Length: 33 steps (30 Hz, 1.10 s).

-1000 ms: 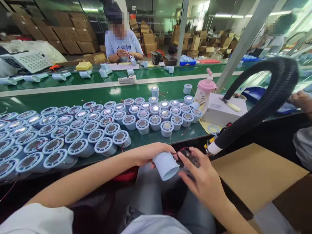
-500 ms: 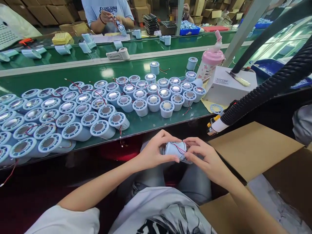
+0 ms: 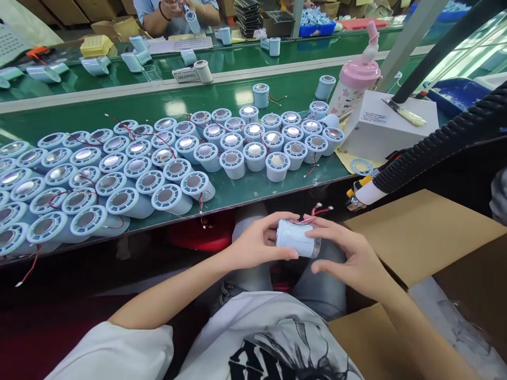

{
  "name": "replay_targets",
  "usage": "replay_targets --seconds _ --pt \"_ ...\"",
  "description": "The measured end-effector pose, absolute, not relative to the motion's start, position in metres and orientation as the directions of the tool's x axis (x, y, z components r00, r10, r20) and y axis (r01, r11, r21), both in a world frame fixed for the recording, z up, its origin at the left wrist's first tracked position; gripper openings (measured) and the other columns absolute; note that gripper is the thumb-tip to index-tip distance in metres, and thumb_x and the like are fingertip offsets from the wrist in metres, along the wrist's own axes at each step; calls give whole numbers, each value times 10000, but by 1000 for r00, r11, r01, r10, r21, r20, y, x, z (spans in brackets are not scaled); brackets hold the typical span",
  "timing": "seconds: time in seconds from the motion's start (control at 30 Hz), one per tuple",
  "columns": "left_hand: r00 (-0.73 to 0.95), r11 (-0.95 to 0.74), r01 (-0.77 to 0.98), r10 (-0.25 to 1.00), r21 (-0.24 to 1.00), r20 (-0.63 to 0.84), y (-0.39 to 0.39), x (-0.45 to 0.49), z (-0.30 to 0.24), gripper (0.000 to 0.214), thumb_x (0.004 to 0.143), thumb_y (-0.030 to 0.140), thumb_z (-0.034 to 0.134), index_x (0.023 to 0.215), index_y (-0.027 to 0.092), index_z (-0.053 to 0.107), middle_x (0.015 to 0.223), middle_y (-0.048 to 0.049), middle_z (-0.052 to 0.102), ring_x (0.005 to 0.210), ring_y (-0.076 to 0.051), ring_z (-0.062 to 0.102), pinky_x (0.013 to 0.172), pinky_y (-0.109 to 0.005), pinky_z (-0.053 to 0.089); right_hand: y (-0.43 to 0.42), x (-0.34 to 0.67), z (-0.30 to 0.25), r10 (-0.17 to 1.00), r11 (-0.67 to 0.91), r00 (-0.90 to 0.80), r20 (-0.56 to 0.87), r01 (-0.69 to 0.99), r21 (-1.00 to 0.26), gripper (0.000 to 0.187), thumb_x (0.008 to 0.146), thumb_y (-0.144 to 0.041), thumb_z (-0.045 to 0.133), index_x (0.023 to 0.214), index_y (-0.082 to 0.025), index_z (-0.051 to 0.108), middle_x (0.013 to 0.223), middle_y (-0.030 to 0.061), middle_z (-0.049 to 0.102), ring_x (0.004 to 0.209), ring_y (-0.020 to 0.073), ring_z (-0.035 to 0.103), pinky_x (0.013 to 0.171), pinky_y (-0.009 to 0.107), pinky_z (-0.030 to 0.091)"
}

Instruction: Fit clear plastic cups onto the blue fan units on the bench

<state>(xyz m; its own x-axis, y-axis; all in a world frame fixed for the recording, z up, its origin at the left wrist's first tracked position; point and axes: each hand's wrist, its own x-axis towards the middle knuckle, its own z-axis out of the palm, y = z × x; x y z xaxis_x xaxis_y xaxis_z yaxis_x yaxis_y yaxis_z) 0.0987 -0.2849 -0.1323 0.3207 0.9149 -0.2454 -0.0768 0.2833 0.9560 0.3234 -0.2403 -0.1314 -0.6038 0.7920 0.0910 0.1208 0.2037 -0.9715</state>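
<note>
Above my lap, my left hand [image 3: 263,243] grips a light-blue plastic cylinder [image 3: 295,240] lying on its side, thumb in front and fingers behind. A clear rim shows at the cylinder's right end. Red and dark wires [image 3: 317,210] with white plugs stick out beyond its far side. My right hand [image 3: 344,250] is at the right end, its fingertips touching the cylinder's upper side while the thumb stands apart below. Many similar cylinders [image 3: 232,163] stand in rows on the green bench [image 3: 233,195], round grilles upward, several with loose wires.
A ribbed black hose [image 3: 435,137] with a metal tip hangs at right, near a grey box [image 3: 390,126] and a pink-lidded cup [image 3: 358,84]. An open carton [image 3: 428,232] stands beside my right arm. Across the bench, a co-worker's hands [image 3: 172,8] hold a blue part.
The cylinder has been turned, so its wires have moved from the near face to the far side. My right hand has loosened, its thumb now away from the cylinder. The view has shifted slightly.
</note>
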Motion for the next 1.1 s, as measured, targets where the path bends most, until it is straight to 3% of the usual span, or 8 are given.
replay_targets --seconds 0.07,0.13,0.23,0.4,0.6,0.77,1.1 --pt "356 328 -100 893 939 -274 -287 98 -131 738 710 340 800 1355 241 457 1106 -97 637 860 -195 656 669 -310 584 -245 325 -129 758 377 -630 170 210 -902 386 765 -190 776 1128 -280 681 1356 60 590 1229 282 567 1013 422 501" --pt "379 307 -57 887 950 -264 -289 96 -130 767 712 361 798 1385 265 443 1146 -102 625 876 -199 653 649 -289 577 -248 327 -129 738 392 -652 173 205 -897 383 791 -177 751 1143 -283 646 1357 51 589 1228 265 571 1004 397 513" --pt "376 199 26 906 980 -194 -291 94 -127 803 673 337 831 1389 269 474 1236 -102 609 1040 -235 635 800 -308 567 -249 330 -130 737 255 -671 83 161 -954 428 789 -200 770 1166 -317 606 1350 22 588 1218 232 577 972 335 540" --pt "398 65 2 916 998 -61 -293 91 -124 782 658 285 845 1369 288 519 1378 -98 551 1213 -271 573 972 -358 519 -249 330 -129 727 55 -686 -30 102 -993 452 794 -231 783 1182 -373 598 1231 -32 626 1112 163 623 959 252 538" --pt "409 -21 66 912 998 -7 -295 89 -126 810 657 259 848 1387 299 500 1378 -102 552 1231 -266 562 985 -362 513 -252 329 -127 705 -119 -695 -137 75 -990 393 825 -289 761 1170 -341 580 1104 -18 657 1042 145 627 881 217 552" --pt "418 -81 90 907 993 37 -297 87 -126 823 645 233 855 1384 310 500 1379 -85 546 1258 -247 531 991 -330 505 -253 327 -128 691 -254 -690 -214 44 -966 377 837 -348 744 1161 -298 558 1139 13 642 989 152 633 824 227 556" --pt "435 -117 128 899 985 50 -298 86 -122 809 658 236 847 1386 282 497 1370 -90 549 1265 -238 515 1004 -327 492 -254 319 -130 666 -436 -671 -327 6 -900 379 849 -473 696 1084 -224 534 861 -5 681 697 113 652 637 206 575"
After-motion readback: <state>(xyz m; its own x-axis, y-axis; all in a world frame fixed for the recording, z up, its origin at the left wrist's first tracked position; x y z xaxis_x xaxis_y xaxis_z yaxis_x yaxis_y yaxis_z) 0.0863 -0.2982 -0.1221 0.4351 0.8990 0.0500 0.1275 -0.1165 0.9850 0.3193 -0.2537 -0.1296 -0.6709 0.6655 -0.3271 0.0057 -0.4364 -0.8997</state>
